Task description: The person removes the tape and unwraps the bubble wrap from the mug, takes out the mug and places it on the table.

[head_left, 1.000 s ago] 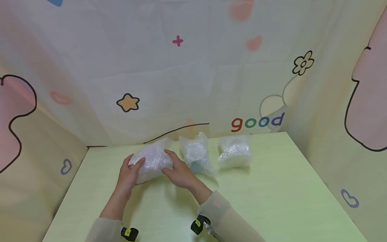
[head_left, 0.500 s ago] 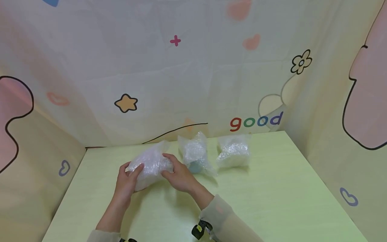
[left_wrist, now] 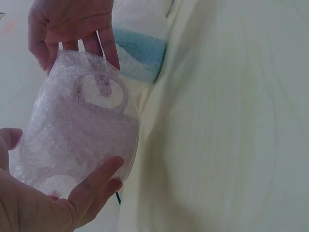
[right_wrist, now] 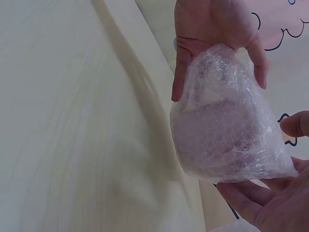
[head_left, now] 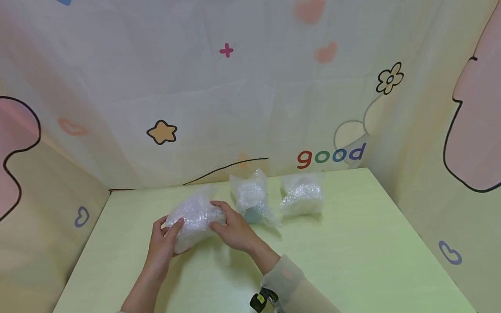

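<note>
Between both hands is a bubble-wrapped pink mug [head_left: 192,221], tilted over the left part of the table. Through the wrap a loop handle shows in the left wrist view, beside the pink body of the mug [left_wrist: 91,130]. My left hand [head_left: 159,243] grips its left end, thumb on the near face and the other fingers behind. At the right end, my right hand [head_left: 235,230] holds the wrap between thumb and fingers. In the right wrist view the pink body of the mug [right_wrist: 217,135] shows through the bubbles.
Just right of my right hand stands a bubble-wrapped bundle [head_left: 252,198] with a blue-green part showing low down. Farther right sits another bubble-wrapped bundle [head_left: 302,195]. Both are near the back edge of the pale green table [head_left: 352,252], against a printed cloth backdrop [head_left: 195,87].
Both hands have brought the wrapped mug slightly toward me, and it tilts more, its left end lower. The two other bundles have stayed in place.
</note>
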`<action>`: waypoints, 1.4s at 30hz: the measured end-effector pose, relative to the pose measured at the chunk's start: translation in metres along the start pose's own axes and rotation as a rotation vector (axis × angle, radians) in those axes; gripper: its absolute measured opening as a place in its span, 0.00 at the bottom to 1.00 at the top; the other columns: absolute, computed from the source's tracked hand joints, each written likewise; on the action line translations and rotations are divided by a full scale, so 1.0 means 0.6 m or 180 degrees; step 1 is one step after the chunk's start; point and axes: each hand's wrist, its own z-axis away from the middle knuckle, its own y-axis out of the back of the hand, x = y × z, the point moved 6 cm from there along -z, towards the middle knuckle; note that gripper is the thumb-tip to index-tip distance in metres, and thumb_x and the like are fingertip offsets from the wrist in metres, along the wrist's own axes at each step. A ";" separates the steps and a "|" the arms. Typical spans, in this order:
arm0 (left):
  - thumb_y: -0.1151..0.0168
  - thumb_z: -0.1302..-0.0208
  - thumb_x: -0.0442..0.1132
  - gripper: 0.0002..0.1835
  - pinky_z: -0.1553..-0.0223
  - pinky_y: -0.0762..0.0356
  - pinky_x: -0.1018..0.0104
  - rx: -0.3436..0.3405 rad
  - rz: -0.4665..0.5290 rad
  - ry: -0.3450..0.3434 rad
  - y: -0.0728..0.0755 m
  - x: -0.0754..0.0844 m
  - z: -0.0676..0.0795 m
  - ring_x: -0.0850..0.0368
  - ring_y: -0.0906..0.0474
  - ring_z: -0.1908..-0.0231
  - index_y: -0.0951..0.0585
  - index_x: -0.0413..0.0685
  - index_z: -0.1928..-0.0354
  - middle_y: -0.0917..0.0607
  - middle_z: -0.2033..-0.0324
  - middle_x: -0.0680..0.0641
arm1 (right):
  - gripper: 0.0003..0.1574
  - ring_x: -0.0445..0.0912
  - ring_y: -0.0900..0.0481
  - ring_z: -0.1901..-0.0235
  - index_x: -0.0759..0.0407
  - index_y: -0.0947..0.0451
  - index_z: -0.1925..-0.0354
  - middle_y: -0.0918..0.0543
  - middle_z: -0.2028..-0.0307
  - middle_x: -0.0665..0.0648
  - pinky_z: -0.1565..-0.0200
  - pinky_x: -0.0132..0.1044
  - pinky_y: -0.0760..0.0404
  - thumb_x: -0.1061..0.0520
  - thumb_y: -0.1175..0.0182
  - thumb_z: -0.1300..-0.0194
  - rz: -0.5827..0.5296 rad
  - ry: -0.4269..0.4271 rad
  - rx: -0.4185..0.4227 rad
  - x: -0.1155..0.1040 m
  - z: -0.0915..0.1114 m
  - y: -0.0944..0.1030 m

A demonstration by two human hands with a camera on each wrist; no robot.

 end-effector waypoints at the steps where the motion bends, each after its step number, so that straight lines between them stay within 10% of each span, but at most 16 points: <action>1: 0.43 0.27 0.65 0.49 0.50 0.14 0.59 0.0002 -0.0009 -0.0003 0.000 -0.001 0.001 0.39 0.32 0.33 0.53 0.50 0.19 0.38 0.27 0.34 | 0.36 0.50 0.24 0.51 0.44 0.35 0.25 0.24 0.31 0.58 0.47 0.46 0.23 0.48 0.41 0.28 -0.0004 0.0003 0.0001 0.000 0.001 0.000; 21: 0.41 0.27 0.62 0.47 0.53 0.13 0.57 0.0078 0.0091 0.0015 -0.010 -0.011 0.050 0.35 0.30 0.34 0.51 0.50 0.20 0.40 0.25 0.33 | 0.33 0.44 0.29 0.66 0.45 0.31 0.27 0.20 0.48 0.57 0.60 0.37 0.27 0.51 0.40 0.29 -0.0125 -0.0006 -0.0017 0.013 0.031 0.001; 30: 0.40 0.29 0.64 0.47 0.53 0.16 0.60 0.0066 0.0053 -0.0016 -0.012 -0.015 0.065 0.39 0.28 0.35 0.50 0.51 0.20 0.40 0.25 0.35 | 0.35 0.44 0.24 0.58 0.44 0.32 0.26 0.22 0.37 0.57 0.60 0.35 0.23 0.53 0.39 0.29 -0.0213 0.0043 -0.0103 0.016 0.048 0.002; 37: 0.39 0.29 0.64 0.48 0.51 0.16 0.59 0.0017 0.0016 0.0036 -0.017 -0.022 0.080 0.38 0.29 0.34 0.51 0.53 0.20 0.42 0.24 0.35 | 0.39 0.39 0.31 0.74 0.40 0.34 0.26 0.25 0.61 0.53 0.68 0.32 0.25 0.51 0.36 0.32 -0.0194 -0.0018 -0.0140 0.022 0.066 0.006; 42: 0.39 0.29 0.63 0.47 0.51 0.17 0.60 0.0008 0.0002 0.0041 -0.019 -0.030 0.088 0.40 0.27 0.36 0.52 0.55 0.21 0.42 0.24 0.35 | 0.40 0.40 0.28 0.70 0.40 0.33 0.26 0.22 0.52 0.53 0.67 0.33 0.24 0.51 0.35 0.32 -0.0245 -0.0011 -0.0144 0.026 0.076 0.005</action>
